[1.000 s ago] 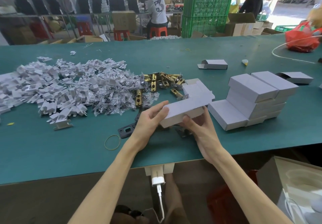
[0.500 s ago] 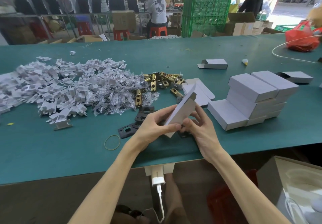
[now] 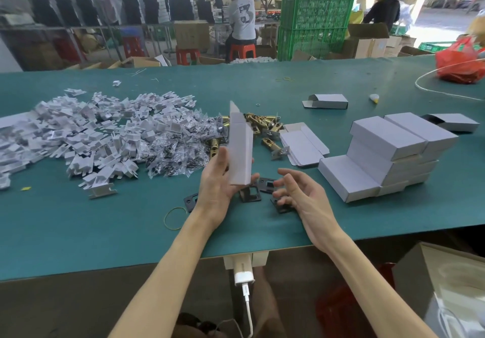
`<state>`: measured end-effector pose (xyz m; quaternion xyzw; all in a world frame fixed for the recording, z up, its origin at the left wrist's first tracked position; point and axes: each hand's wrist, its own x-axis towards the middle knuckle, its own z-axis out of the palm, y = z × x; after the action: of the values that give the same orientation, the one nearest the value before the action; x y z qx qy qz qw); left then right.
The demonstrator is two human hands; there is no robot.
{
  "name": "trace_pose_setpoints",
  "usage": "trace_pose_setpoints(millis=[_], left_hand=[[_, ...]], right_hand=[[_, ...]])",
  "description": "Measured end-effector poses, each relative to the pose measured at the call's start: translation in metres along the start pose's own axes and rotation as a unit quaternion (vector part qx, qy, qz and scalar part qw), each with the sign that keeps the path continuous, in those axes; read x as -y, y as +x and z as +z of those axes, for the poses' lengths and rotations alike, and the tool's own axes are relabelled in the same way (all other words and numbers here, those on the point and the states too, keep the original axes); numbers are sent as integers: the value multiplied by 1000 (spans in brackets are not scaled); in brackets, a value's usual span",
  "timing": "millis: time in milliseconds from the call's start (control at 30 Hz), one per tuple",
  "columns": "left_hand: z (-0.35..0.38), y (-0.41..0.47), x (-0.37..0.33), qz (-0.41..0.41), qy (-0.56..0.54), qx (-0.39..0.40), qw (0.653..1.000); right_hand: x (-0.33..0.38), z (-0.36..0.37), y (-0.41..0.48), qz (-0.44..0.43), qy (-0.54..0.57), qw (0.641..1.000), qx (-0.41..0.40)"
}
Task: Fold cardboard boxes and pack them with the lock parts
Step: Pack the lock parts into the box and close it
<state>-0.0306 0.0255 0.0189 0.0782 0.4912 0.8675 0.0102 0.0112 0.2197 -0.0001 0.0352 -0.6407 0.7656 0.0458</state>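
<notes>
Where the matte green table [image 3: 78, 232] meets the left edge, a heap of white folded inserts [image 3: 91, 138] is cut off. Beside it lie crinkled clear bags [image 3: 178, 153], their dark contents too small to make out, and nearer, a yellow rubber band [image 3: 174, 218]. The left hand [image 3: 217, 180] grips the grey cardboard box [image 3: 240, 148], held upright on end above the table; it hides some of the brass latches [image 3: 262, 125] behind it. A seated person's white shirt [image 3: 244, 14] far behind shows a "3". Flat black plates [image 3: 252, 193] are partly covered by both hands. The right hand [image 3: 296, 193] hovers palm-up, fingers loosely curled, holding nothing. Then come flat box blanks [image 3: 304, 143], stepped closed boxes [image 3: 388, 153], and a glossy red bag [image 3: 462, 62], cut off.
</notes>
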Motion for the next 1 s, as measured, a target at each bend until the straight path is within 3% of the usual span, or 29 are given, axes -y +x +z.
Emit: trace_pose_setpoints(millis=[100, 233, 500, 667, 833, 933, 1000], left_hand=[[-1, 1, 6, -24, 53, 17, 998], [4, -4, 17, -33, 196, 118, 973], [7, -11, 9, -77, 141, 125, 979], [4, -10, 7, -101, 139, 136, 976], [-2, -7, -3, -77, 29, 43, 996], [-3, -3, -3, -57, -1, 12, 998], [-3, -3, 0, -67, 10, -23, 997]], right_hand=[[1, 2, -1, -5, -22, 1000, 6], [4, 7, -2, -24, -69, 997, 32], [8, 11, -3, -28, -112, 993, 7], [10, 13, -6, -73, -178, 981, 32], [17, 12, 13, -58, -140, 987, -45], [27, 9, 62, -75, -279, 953, -92], [32, 10, 98, -78, -415, 903, -75]])
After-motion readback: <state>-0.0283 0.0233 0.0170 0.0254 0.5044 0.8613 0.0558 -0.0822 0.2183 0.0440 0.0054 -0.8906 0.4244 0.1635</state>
